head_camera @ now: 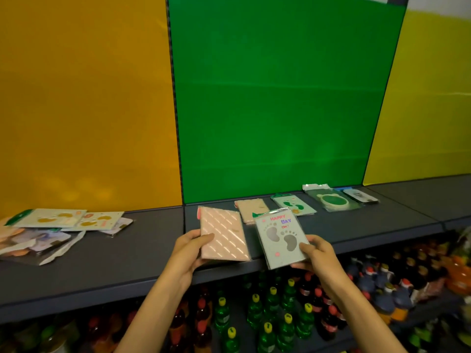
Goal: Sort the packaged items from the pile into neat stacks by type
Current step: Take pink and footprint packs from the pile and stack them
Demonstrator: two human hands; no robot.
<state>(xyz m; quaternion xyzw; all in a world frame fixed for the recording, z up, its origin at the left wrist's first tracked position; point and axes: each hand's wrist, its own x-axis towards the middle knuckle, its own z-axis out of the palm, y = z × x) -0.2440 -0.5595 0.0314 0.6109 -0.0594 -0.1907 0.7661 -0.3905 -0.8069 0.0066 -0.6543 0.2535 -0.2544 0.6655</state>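
My left hand [190,253] grips a pink packet with diagonal stripes [225,235] above the grey shelf [142,250]. My right hand [314,254] holds a pale green footprint card packet [279,238] by its lower right corner. A loose pile of packets [51,230] lies at the shelf's left. Along the back sit a pink packet [251,208], a green footprint packet [293,205], a round green item in a bag [332,198] and a small dark packet [360,195].
Orange [84,98], green [280,98] and yellow [428,98] back panels rise behind the shelf. Below its front edge stand several bottles [270,309] with yellow, red and dark caps.
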